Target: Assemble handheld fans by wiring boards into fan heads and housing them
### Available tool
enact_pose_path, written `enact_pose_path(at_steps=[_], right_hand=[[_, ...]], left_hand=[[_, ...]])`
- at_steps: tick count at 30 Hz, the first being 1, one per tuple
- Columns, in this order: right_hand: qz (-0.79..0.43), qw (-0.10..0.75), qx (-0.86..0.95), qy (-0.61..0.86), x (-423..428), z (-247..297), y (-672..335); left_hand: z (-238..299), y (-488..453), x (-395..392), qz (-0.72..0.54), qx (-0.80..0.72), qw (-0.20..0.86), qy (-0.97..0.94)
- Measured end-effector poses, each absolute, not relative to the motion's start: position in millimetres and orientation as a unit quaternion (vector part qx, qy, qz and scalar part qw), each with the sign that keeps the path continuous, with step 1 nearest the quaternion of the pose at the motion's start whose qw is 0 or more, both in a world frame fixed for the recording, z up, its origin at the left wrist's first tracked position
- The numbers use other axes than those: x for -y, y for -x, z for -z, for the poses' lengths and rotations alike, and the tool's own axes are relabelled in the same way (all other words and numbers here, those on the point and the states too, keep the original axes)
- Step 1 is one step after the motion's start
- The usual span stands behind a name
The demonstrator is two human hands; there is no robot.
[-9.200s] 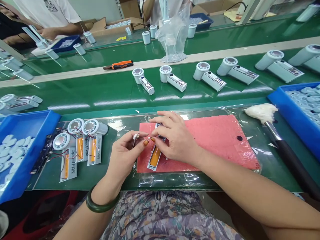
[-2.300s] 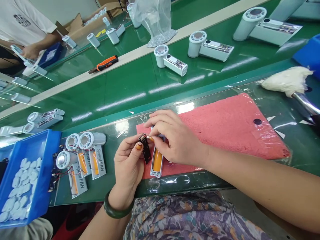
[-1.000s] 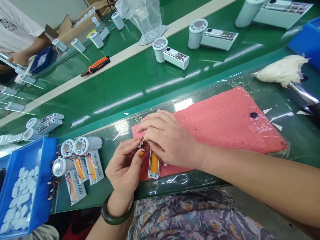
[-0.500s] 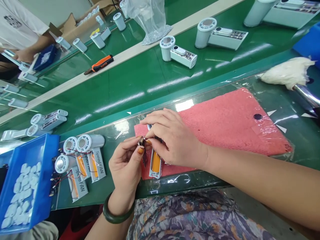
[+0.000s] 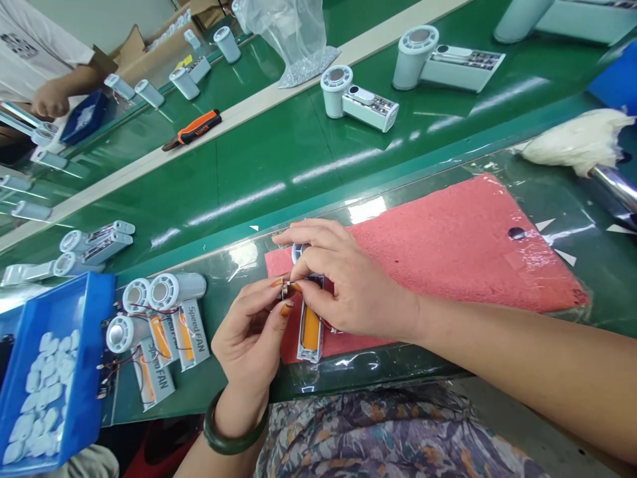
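My left hand (image 5: 246, 342) pinches a small dark circuit board (image 5: 285, 290) between thumb and fingertips, seen nearly edge-on. My right hand (image 5: 351, 282) comes in from the right, its fingertips pressed against the board's edge, apparently on a small wire connector that is hardly visible. Under my right hand, an open fan handle with an orange battery (image 5: 311, 326) lies on a pink foam mat (image 5: 448, 252). Its round fan head is mostly hidden by my fingers.
Several fan parts with "Speed FAN" labels and red wires (image 5: 166, 325) lie left of my hands, beside a blue tray of white pieces (image 5: 87, 372). Finished fans (image 5: 359, 99) and orange-handled pliers (image 5: 192, 131) sit on the belt beyond. A co-worker's hand (image 5: 50, 101) shows at upper left.
The board, shown flat in my left hand earlier, is now turned edge-on and held closer to my right fingertips. The view has swung slightly.
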State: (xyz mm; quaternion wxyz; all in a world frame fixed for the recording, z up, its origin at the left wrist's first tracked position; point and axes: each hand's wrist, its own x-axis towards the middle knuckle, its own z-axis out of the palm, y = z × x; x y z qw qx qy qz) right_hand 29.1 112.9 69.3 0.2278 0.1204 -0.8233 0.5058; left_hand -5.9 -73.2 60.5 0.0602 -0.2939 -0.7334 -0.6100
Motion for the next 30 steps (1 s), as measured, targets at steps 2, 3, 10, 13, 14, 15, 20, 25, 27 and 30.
enact_pose_path(at_steps=[2, 3, 10, 13, 14, 15, 20, 25, 27, 30], right_hand=[[-0.510, 0.232, 0.819, -0.126, -113.1, -69.0, -28.6], [-0.512, 0.236, 0.816, -0.129, -113.1, -68.9, -28.4], [-0.515, 0.238, 0.811, -0.142, -113.4, -67.5, -27.3], [-0.514, 0.234, 0.812, -0.147, -113.8, -67.0, -27.1], [-0.515, 0.231, 0.812, -0.146, -113.9, -66.7, -27.0], [-0.516, 0.229, 0.813, -0.145, -113.9, -66.4, -27.0], [-0.521, 0.241, 0.806, -0.148, -114.1, -64.9, -26.8], [-0.521, 0.232, 0.808, -0.153, -114.9, -65.9, -26.9], [-0.517, 0.230, 0.810, -0.154, -114.4, -66.3, -27.1], [-0.503, 0.234, 0.818, -0.152, -113.9, -65.7, -26.4]], left_hand=[[-60.0, 6.6, 74.4, 0.595, 0.738, 0.070, 0.312], [-60.0, 6.9, 74.9, 0.588, 0.740, 0.072, 0.318], [-62.1, 8.1, 76.9, 0.554, 0.749, 0.077, 0.355], [-62.1, 8.7, 76.9, 0.540, 0.755, 0.087, 0.362], [-62.1, 8.8, 76.9, 0.537, 0.757, 0.093, 0.362], [-62.1, 8.9, 76.7, 0.532, 0.759, 0.097, 0.362], [-64.7, 7.4, 75.8, 0.513, 0.773, 0.103, 0.359], [-68.8, 5.6, 73.9, 0.512, 0.779, 0.095, 0.349], [-69.2, 5.7, 73.0, 0.523, 0.776, 0.090, 0.342], [-67.8, 5.8, 71.2, 0.567, 0.763, 0.057, 0.304]])
